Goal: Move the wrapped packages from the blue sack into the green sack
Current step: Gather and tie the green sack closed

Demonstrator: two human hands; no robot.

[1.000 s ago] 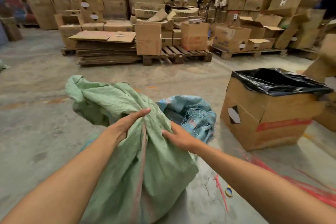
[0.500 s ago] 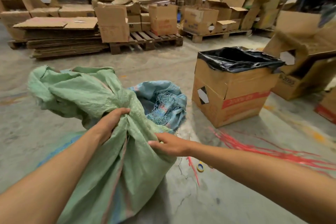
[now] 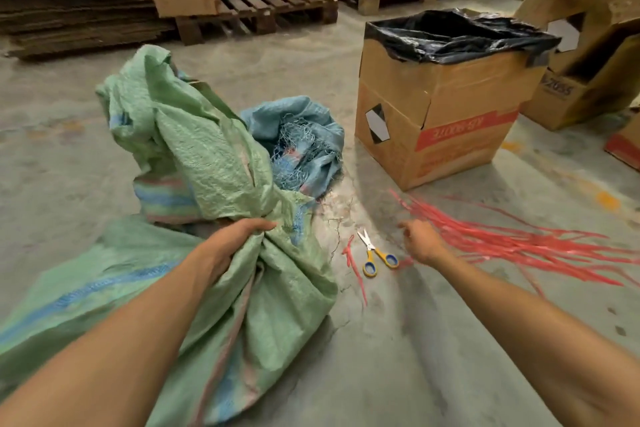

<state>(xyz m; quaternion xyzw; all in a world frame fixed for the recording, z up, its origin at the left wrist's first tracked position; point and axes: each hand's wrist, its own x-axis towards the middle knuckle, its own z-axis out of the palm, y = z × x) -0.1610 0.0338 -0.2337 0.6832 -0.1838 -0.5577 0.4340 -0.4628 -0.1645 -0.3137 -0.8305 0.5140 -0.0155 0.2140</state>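
Your left hand [image 3: 235, 239] is clenching the gathered neck of the green sack [image 3: 214, 163], which is lying bulging on the concrete floor [image 3: 415, 357], its loose top flopping up beyond your fist. Your right hand [image 3: 420, 241] is hovering loosely curled and gripping nothing, just beside the red plastic strips [image 3: 519, 246] and the yellow-handled scissors [image 3: 375, 255]. The blue sack [image 3: 304, 142] is slumping crumpled behind the green one, touching it, near the lined cardboard box [image 3: 446, 107].

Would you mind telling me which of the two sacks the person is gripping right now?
The green sack: the left hand bunches its neck shut. The blue sack lies untouched behind it, while the right hand reaches toward the red strings.
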